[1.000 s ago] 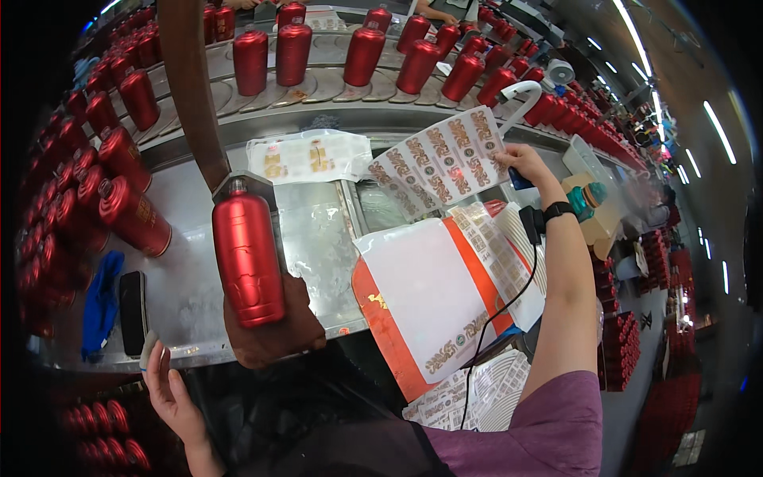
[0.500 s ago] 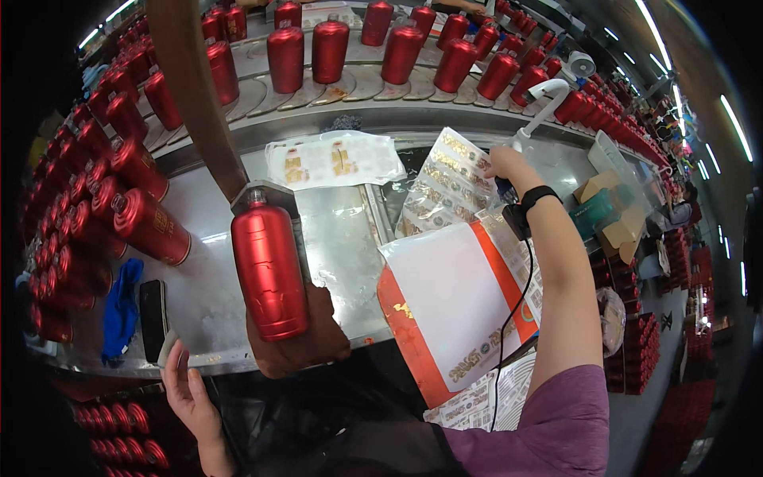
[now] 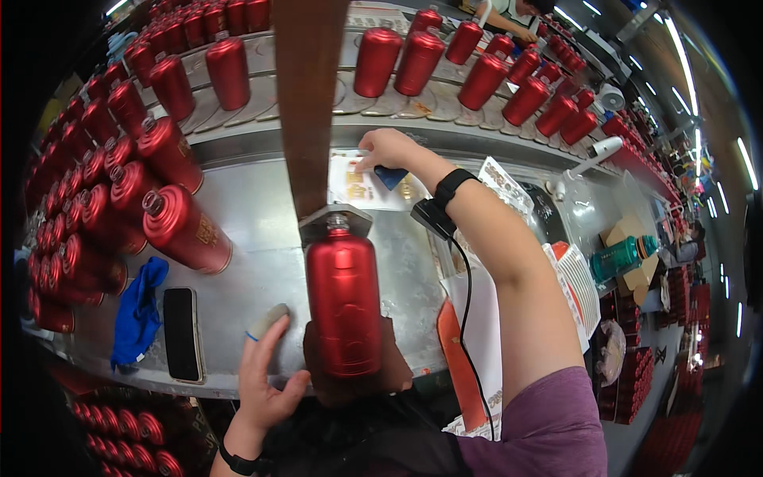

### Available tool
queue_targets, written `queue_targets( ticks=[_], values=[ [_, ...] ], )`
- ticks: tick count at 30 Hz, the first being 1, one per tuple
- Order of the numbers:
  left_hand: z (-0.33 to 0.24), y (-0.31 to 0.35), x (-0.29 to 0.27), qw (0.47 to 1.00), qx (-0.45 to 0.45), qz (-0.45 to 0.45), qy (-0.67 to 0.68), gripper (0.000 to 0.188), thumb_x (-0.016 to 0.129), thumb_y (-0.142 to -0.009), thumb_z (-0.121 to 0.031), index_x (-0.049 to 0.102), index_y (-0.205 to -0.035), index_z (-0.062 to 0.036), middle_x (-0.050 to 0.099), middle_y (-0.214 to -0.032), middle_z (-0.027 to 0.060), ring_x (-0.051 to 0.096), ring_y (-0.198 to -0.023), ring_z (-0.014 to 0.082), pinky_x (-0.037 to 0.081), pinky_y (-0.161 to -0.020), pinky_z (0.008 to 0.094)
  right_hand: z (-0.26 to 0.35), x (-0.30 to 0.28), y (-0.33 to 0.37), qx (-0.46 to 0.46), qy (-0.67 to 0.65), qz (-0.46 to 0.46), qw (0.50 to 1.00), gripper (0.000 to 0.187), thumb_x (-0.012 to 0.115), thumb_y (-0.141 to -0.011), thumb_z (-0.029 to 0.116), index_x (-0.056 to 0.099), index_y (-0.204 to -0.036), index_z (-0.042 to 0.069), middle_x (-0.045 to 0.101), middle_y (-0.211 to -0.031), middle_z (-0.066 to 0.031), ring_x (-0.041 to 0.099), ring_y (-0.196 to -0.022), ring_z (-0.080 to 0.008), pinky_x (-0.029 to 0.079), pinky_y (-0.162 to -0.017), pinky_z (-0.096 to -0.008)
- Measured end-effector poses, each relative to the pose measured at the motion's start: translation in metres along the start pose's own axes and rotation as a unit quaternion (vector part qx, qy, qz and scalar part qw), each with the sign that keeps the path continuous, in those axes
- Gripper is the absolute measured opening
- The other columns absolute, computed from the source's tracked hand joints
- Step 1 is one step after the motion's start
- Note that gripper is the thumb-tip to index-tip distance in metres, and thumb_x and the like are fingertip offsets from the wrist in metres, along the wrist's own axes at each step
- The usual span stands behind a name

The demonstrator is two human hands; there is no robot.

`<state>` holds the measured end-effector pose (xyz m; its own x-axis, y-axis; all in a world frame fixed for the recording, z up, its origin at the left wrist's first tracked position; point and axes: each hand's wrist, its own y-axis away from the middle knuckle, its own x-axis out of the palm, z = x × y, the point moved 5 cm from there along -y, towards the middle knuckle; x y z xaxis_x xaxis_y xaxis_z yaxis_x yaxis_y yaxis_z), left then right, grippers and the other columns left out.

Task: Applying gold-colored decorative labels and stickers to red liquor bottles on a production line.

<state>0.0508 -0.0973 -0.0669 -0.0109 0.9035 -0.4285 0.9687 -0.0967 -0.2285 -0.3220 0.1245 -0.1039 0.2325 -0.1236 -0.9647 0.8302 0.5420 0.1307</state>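
Observation:
A glossy red bottle [image 3: 344, 298] lies before me, its neck in a metal bracket [image 3: 316, 226] and its base on a brown cloth [image 3: 393, 362]. Just left of its base is my left hand [image 3: 266, 389], open and holding nothing. One of its fingers wears a greyish finger cot [image 3: 274, 316]. My right hand [image 3: 388, 151] reaches past the bracket to a white sheet with gold decals [image 3: 373, 193], fingertips bent down at it. A dark blue flat piece [image 3: 390, 177] is gripped in this hand and pokes out below the palm; the fingers partly hide it.
A brown post [image 3: 308, 103] rises behind the bottle. Many red bottles [image 3: 188, 230] crowd the left, beside a blue cloth [image 3: 141, 314] and a phone [image 3: 182, 334]. Bottles ride a conveyor [image 3: 262, 99] at the back, where another person works. A teal drinking bottle [image 3: 624, 256] is right.
My right hand has moved left from the silvery decal sheets to the white sheet with the dark blue piece. My left hand has come closer to the bottle. The whole view has shifted.

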Motion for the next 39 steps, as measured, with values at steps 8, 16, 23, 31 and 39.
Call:
queue_targets(
  ticks=[8,16,23,31,39],
  values=[
    [0.009,-0.014,0.004,0.997,-0.013,0.054,0.05,0.068,0.073,-0.08,-0.025,0.049,-0.138,0.0014,0.051,-0.138,0.0239,0.05,-0.127,0.039,0.038,-0.107,0.043,-0.03,0.026,-0.039,0.083,-0.157,0.045,0.983,0.06,0.087,-0.063,0.04,0.073,-0.111,0.007,0.073,-0.103,-0.013,0.069,-0.092,-0.0261,0.052,-0.083,-0.037],
    [-0.004,-0.019,0.014,0.996,0.053,0.067,0.011,0.096,0.082,-0.076,-0.035,0.032,-0.149,0.0016,0.036,-0.148,0.0284,0.039,-0.135,0.044,0.036,-0.11,0.0456,0.011,-0.007,0.003,0.025,-0.131,-0.221,0.966,0.019,0.07,-0.082,0.023,0.078,-0.097,0.014,0.073,-0.089,-0.0125,0.07,-0.083,-0.0275,0.054,-0.078,-0.0367],
    [-0.018,-0.023,0.04,0.986,0.088,0.032,-0.138,0.132,0.092,-0.062,-0.034,0.005,-0.154,0.0027,0.022,-0.154,0.0314,0.03,-0.139,0.0486,0.035,-0.111,0.0501,0.106,-0.106,0.13,-0.153,-0.161,-0.253,0.942,0.016,0.069,-0.088,0.016,0.074,-0.1,0.007,0.07,-0.089,-0.0076,0.064,-0.072,-0.0179,0.051,-0.068,-0.0301],
    [-0.008,-0.026,0.048,0.993,-0.024,0.085,-0.074,0.126,0.089,-0.066,-0.03,0.006,-0.153,0.0073,0.04,-0.139,0.0319,0.046,-0.125,0.0465,0.041,-0.103,0.0493,0.174,-0.116,0.244,-0.179,-0.312,-0.099,0.928,0.012,0.07,-0.086,0.008,0.072,-0.098,0.003,0.068,-0.081,-0.0029,0.057,-0.067,-0.0061,0.044,-0.06,-0.0215],
    [-0.013,-0.05,0.036,0.982,-0.053,0.052,0.173,0.127,0.087,-0.073,-0.037,0.0,-0.153,0.0088,0.03,-0.148,0.0288,0.038,-0.139,0.0366,0.036,-0.112,0.0435,0.164,-0.058,0.211,-0.044,-0.388,-0.03,0.92,0.011,0.069,-0.09,0.007,0.072,-0.098,0.0,0.066,-0.08,0.002,0.053,-0.069,-0.0006,0.042,-0.063,-0.0178]
  ],
)
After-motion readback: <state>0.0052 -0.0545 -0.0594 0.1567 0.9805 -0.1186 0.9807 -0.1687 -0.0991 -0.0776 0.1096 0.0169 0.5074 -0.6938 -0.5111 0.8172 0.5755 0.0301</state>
